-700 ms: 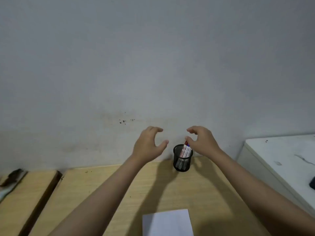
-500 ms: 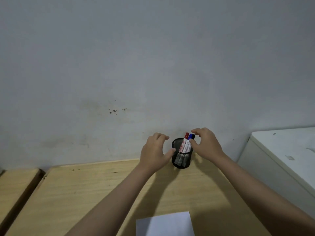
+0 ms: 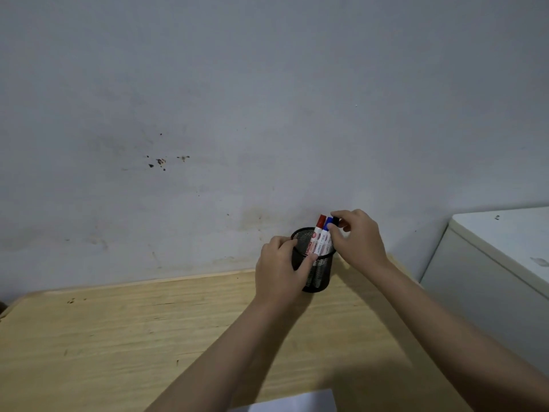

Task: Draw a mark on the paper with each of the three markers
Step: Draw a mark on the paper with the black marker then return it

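A black mesh pen cup stands near the far edge of the wooden desk. Three markers stand upright in it: a red-capped one, a blue-capped one and a black-capped one. My left hand wraps around the cup's left side. My right hand pinches the black-capped marker near its top. A white sheet of paper shows at the bottom edge of the view.
A grey wall rises directly behind the desk. A white cabinet stands to the right of the desk, its top higher than the desk surface.
Both hands have moved in on the cup: the left now grips its side, and the right has closed its fingers on the black-capped marker. The view has shifted down and to the right.
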